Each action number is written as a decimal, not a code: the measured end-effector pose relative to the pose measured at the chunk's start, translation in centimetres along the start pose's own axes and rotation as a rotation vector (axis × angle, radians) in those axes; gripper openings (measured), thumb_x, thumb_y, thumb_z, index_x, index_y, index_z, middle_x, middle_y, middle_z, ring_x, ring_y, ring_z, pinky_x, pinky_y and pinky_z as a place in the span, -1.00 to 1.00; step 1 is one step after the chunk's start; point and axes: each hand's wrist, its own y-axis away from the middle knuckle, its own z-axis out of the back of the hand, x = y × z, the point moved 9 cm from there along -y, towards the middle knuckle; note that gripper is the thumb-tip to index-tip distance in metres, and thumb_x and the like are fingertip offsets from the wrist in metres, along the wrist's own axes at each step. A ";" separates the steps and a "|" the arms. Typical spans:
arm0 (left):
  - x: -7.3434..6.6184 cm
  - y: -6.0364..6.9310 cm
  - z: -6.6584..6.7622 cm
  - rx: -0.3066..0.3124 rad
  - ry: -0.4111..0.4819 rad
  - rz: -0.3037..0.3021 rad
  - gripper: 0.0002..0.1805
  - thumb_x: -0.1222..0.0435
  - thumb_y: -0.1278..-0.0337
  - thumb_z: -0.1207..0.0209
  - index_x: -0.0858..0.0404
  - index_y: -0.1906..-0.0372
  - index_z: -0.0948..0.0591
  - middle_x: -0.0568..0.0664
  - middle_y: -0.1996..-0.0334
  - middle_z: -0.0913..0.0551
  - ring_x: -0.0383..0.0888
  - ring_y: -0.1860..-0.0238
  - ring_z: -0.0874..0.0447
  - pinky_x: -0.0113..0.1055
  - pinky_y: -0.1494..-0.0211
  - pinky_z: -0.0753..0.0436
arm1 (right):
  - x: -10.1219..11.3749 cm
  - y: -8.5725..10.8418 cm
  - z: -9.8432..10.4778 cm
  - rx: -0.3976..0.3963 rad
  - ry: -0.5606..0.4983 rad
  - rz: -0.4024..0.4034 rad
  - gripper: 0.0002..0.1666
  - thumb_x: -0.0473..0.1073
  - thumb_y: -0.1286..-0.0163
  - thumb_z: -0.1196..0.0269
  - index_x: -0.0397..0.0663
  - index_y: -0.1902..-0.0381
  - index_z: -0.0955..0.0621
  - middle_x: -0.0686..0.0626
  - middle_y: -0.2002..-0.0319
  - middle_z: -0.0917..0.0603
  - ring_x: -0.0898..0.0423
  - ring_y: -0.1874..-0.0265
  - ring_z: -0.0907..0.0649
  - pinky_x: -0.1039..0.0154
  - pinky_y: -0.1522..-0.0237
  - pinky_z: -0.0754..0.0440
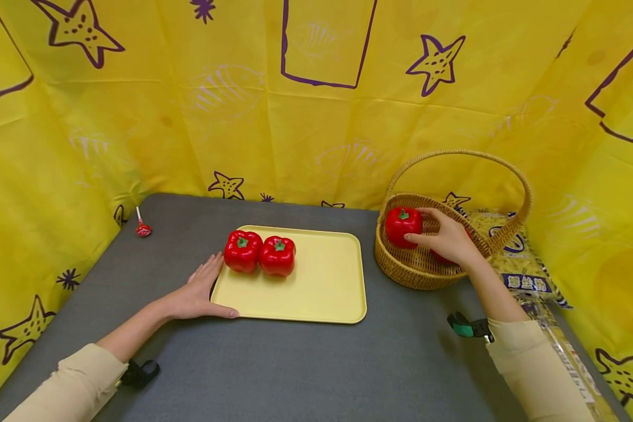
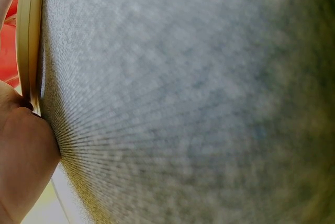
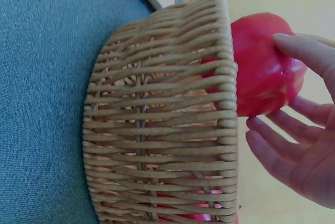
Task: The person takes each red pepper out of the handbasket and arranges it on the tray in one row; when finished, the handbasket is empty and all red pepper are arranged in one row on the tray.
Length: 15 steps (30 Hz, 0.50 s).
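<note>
My right hand (image 1: 447,235) grips a red bell pepper (image 1: 401,227) between thumb and fingers at the wicker basket (image 1: 408,275). In the right wrist view, this bell pepper (image 3: 264,62) is at the rim, partly within the basket. More red (image 1: 443,258) shows in the basket, mostly hidden by my hand. With fingers fairly straight, my left hand (image 1: 196,295) rests against the left front corner of a pale yellow tray (image 1: 316,293). Two red bell peppers, one left (image 1: 242,252) and one right (image 1: 277,257), sit side by side near the tray's left edge.
A lollipop (image 1: 143,228) lies at the far left of the grey table (image 1: 316,369). The basket's tall handle (image 1: 464,153) arches overhead. Printed food packets (image 1: 527,281) lie right of the basket. Yellow patterned cloth (image 1: 316,135) hangs around the table.
</note>
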 end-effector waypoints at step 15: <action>0.0 0.0 0.0 -0.006 -0.004 -0.005 0.42 -0.19 0.22 -0.43 0.44 -0.51 0.19 0.34 -0.52 0.24 0.32 -0.49 0.38 0.30 -0.40 0.24 | 1.5 1.1 -0.2 -0.031 -0.015 0.056 -0.06 0.27 -0.17 -0.38 0.05 -0.41 -0.33 -0.21 -0.22 -0.50 -0.25 -0.17 -0.53 -0.24 -0.08 -0.50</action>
